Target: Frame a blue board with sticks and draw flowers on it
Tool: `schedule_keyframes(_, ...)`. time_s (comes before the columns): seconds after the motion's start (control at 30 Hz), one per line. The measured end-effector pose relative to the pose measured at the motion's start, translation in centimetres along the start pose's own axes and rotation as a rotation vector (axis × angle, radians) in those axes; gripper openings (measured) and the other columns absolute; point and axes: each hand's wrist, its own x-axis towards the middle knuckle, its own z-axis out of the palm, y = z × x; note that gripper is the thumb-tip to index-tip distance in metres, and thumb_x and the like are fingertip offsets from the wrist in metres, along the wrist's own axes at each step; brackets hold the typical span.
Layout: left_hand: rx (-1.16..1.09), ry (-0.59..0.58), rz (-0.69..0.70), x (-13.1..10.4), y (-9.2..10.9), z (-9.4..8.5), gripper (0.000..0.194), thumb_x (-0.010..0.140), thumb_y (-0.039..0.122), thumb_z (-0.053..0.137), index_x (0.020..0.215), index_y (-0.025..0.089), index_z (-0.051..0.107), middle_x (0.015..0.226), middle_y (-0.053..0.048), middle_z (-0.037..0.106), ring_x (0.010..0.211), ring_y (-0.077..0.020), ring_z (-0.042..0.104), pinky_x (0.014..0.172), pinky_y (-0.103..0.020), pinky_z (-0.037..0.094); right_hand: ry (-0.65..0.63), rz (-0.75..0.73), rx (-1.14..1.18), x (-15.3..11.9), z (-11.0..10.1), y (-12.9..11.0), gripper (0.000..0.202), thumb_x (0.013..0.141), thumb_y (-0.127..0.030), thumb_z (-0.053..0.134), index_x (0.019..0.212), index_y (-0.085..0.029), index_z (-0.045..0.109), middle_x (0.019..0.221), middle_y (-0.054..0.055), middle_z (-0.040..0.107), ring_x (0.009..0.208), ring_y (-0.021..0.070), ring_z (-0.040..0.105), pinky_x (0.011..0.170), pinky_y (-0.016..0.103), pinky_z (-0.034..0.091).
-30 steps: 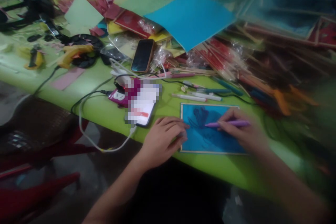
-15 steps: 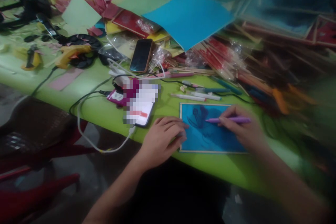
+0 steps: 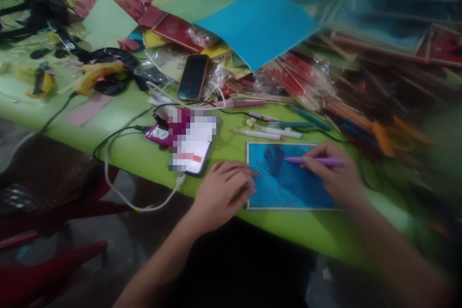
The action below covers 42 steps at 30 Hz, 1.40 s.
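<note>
A blue panel (image 3: 263, 192) with a pale thin frame lies on the green table, dark sketch lines and a dark patch on its upper left. My right hand (image 3: 330, 168) grips a purple marker (image 3: 319, 160), its tip pointing left at the dark patch; whether it touches the surface I cannot tell. My left hand (image 3: 225, 192) rests at the panel's left edge, holding nothing, fingers loosely bent and laid over the border. White markers (image 3: 258, 134) lie just above the panel.
Left of the panel are a lit phone (image 3: 197, 154) on a white cable and a dark phone (image 3: 194, 77). A yellow glue gun (image 3: 96, 77) lies farther left. Blue paper (image 3: 260, 29), wooden sticks (image 3: 288, 77) and plastic bags crowd the back. Framed panels (image 3: 390, 14) are stacked at back right.
The purple marker's tip has shifted slightly up and right, with my right hand moving a little upward. My left hand stays at the panel's edge.
</note>
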Motion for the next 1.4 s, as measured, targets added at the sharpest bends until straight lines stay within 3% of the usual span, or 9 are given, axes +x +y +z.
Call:
schedule_keyframes(0.7, 0.005, 0.001, -0.009, 0.1, 0.1, 0.0, 0.008, 0.105, 0.022, 0.056, 0.098, 0.024, 0.061, 0.122, 0.001, 0.079, 0.123, -0.0232, 0.066, 0.097, -0.042, 0.043, -0.003, 0.032, 0.041, -0.1, -0.1, 0.1, 0.032, 0.086, -0.053, 0.079, 0.077, -0.025, 0.065, 0.07, 0.001, 0.069, 0.065, 0.0191, 0.065, 0.062, 0.033, 0.051)
schedule_keyframes(0.97, -0.008, -0.009, -0.033, 0.1, 0.2, 0.0, 0.007, 0.104, 0.023, 0.057, 0.099, 0.024, 0.062, 0.124, 0.0, 0.079, 0.125, -0.0233, 0.065, 0.098, -0.043, 0.043, 0.07, 0.11, 0.248, -0.4, -0.9, 1.4, 0.019, 0.087, -0.043, 0.081, 0.099, -0.029, 0.075, 0.094, 0.001, 0.076, 0.083, 0.0214, 0.074, 0.075, 0.036, 0.061)
schedule_keyframes(1.2, -0.002, -0.015, -0.016, 0.0, 0.0, -0.1, 0.008, 0.104, 0.025, 0.058, 0.097, 0.023, 0.061, 0.124, -0.002, 0.079, 0.126, -0.0243, 0.065, 0.1, -0.044, 0.043, 0.07, 0.131, 0.324, -1.5, -1.2, -0.6, 0.011, 0.087, -0.038, 0.082, 0.097, -0.034, 0.08, 0.099, 0.004, 0.078, 0.094, 0.0284, 0.075, 0.077, 0.039, 0.06)
schedule_keyframes(1.4, -0.015, -0.032, -0.029, 0.0, 0.0, -0.2, 0.01, 0.105, 0.028, 0.056, 0.098, 0.024, 0.061, 0.126, -0.002, 0.078, 0.125, -0.025, 0.066, 0.099, -0.045, 0.043, 0.069, 0.122, 0.316, -3.5, -0.1, -0.6, 0.014, 0.084, -0.042, 0.084, 0.088, -0.031, 0.076, 0.083, 0.001, 0.074, 0.081, 0.0238, 0.075, 0.07, 0.037, 0.058)
